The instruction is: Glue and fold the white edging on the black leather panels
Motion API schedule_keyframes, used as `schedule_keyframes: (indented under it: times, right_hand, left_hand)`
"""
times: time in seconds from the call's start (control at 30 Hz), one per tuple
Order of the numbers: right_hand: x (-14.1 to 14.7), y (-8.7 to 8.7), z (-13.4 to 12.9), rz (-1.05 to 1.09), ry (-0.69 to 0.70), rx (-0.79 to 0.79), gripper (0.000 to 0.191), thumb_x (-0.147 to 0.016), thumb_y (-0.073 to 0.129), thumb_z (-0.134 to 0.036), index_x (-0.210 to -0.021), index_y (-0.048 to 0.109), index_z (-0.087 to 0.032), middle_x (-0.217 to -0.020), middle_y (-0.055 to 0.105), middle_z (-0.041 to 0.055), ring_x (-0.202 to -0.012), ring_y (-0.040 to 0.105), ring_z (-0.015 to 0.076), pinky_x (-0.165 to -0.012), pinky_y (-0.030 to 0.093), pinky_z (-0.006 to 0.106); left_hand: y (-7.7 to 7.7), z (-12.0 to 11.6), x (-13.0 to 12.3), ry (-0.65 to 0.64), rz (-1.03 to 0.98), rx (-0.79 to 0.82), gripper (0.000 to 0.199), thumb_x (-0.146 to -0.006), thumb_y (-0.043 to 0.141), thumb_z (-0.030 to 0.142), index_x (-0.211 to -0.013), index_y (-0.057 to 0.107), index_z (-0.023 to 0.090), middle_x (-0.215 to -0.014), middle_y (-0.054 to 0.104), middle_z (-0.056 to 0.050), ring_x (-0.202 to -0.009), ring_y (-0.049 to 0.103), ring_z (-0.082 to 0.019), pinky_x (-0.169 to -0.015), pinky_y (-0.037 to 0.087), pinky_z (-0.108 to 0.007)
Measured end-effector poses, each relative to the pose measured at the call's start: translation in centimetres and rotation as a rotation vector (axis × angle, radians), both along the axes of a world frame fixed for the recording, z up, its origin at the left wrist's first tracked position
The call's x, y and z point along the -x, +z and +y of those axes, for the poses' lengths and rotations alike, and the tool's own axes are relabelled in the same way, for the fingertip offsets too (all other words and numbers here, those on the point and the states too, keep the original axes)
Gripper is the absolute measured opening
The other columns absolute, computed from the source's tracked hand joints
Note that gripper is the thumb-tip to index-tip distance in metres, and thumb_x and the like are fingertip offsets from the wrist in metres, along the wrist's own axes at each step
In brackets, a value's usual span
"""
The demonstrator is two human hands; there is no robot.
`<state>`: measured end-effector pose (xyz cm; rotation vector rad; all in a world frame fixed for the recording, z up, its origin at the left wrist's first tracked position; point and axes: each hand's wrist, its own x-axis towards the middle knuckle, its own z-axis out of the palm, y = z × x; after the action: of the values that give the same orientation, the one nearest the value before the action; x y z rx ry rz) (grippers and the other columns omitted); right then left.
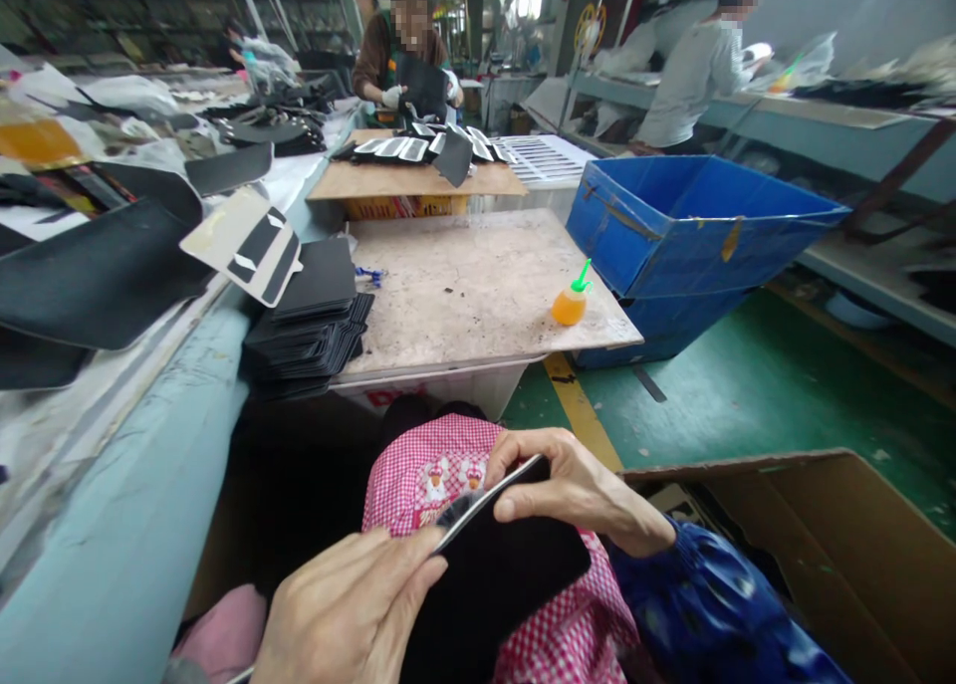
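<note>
Over the pink checked apron (418,455) I hold a black flat piece (508,574) with a pale edge line. My left hand (344,604) pinches its edge at the lower left, thumb on the near face. At the upper right end, my right hand (568,485) grips the same edge between thumb and curled fingers. The far face of the piece is mostly hidden. Beyond my lap, a stack of black pieces (314,336) lies at the left edge of the pale board (463,256).
An orange bottle (570,304) with a green nozzle stands on the board. A blue bin (642,246) is beyond it, and an open cardboard box (836,555) sits at my right. Black sheets (97,266) cover the left bench. Two people work farther back.
</note>
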<state>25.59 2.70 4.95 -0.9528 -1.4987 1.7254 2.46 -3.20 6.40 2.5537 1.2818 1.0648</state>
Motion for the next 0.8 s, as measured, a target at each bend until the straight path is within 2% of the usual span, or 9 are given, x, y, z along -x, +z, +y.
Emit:
schedule_keyframes:
  times: [0.1,0.27,0.4,0.47,0.53,0.57,0.67,0.73,0.8]
  right_hand:
    - [0.2,0.3,0.0,0.038,0.027,0.038,0.019,-0.073,0.083,-0.032,-0.079,0.075,-0.016,-0.079,0.069,-0.0005,-0.073,0.059,0.0111,-0.073,0.045,0.024]
    - [0.6,0.4,-0.4,0.063,-0.003,0.033,0.015,-0.074,0.083,-0.028,-0.074,0.074,-0.016,-0.074,0.066,-0.0019,-0.069,0.056,0.0095,-0.068,0.042,0.022]
    - [-0.1,0.1,0.1,0.014,0.000,-0.059,0.021,-0.077,0.081,-0.035,-0.080,0.075,-0.016,-0.079,0.068,-0.0002,-0.074,0.059,0.0116,-0.071,0.044,0.024]
    - [-1.0,0.4,1.0,-0.041,0.025,-0.159,0.036,-0.074,0.082,-0.045,-0.099,0.075,-0.019,-0.091,0.070,0.0011,-0.085,0.062,0.0144,-0.080,0.046,0.027]
    - [-1.8,1.0,1.9,-0.116,0.032,-0.352,0.054,-0.071,0.081,-0.052,-0.114,0.070,-0.021,-0.105,0.069,0.0029,-0.096,0.061,0.0166,-0.088,0.046,0.029]
    - [-2.0,1.5,2.2,-0.170,0.044,-0.478,0.056,-0.072,0.080,-0.053,-0.117,0.069,-0.022,-0.109,0.069,0.0037,-0.100,0.060,0.0172,-0.091,0.045,0.030]
    - [-1.5,2.8,2.4,-0.372,0.151,-0.833,0.034,-0.084,0.073,-0.042,-0.111,0.072,-0.021,-0.108,0.072,0.0025,-0.098,0.056,0.0170,-0.090,0.042,0.032]
    - [-0.6,3.3,2.1,-0.483,0.219,-0.935,0.021,-0.089,0.069,-0.033,-0.107,0.073,-0.021,-0.104,0.074,0.0004,-0.095,0.053,0.0165,-0.088,0.040,0.032]
    - [0.2,3.3,1.9,-0.539,0.247,-0.945,0.014,-0.093,0.065,-0.029,-0.101,0.073,-0.020,-0.097,0.073,-0.0003,-0.090,0.053,0.0156,-0.085,0.040,0.031]
  left_hand:
    - [-0.2,-0.2,0.3,-0.021,0.030,-0.061,0.017,-0.101,0.048,0.025,-0.096,0.063,0.020,-0.068,0.069,0.005,-0.052,0.062,-0.006,-0.055,0.050,-0.016]
    - [-0.3,-0.3,0.3,-0.017,0.058,-0.074,0.012,-0.100,0.051,0.025,-0.098,0.062,0.020,-0.072,0.071,0.005,-0.058,0.065,-0.006,-0.061,0.051,-0.017]
    - [0.0,0.0,0.0,-0.019,0.021,-0.034,0.017,-0.101,0.048,0.025,-0.094,0.063,0.020,-0.068,0.068,0.005,-0.054,0.063,-0.006,-0.058,0.050,-0.015]
    - [0.1,0.1,-0.1,0.005,0.035,-0.004,0.017,-0.100,0.048,0.024,-0.095,0.063,0.020,-0.068,0.067,0.004,-0.057,0.063,-0.007,-0.060,0.051,-0.017]
    - [0.1,0.3,0.0,0.023,0.070,0.010,0.015,-0.099,0.049,0.021,-0.097,0.063,0.020,-0.070,0.066,0.003,-0.059,0.063,-0.009,-0.060,0.051,-0.020]
    - [0.1,0.3,0.0,0.026,0.085,0.007,0.014,-0.099,0.049,0.020,-0.099,0.063,0.020,-0.072,0.066,0.003,-0.059,0.063,-0.009,-0.060,0.051,-0.021]
    - [0.3,0.4,-0.2,0.023,0.095,-0.008,0.013,-0.099,0.049,0.019,-0.099,0.061,0.020,-0.070,0.064,0.004,-0.056,0.060,-0.010,-0.057,0.049,-0.022]
    - [0.4,0.4,-0.4,0.022,0.106,-0.023,0.013,-0.099,0.048,0.017,-0.098,0.061,0.020,-0.068,0.062,0.004,-0.055,0.058,-0.010,-0.055,0.047,-0.023]
    - [0.5,0.5,-0.6,0.029,0.118,-0.032,0.014,-0.098,0.047,0.016,-0.097,0.060,0.019,-0.067,0.061,0.003,-0.055,0.058,-0.011,-0.054,0.045,-0.024]
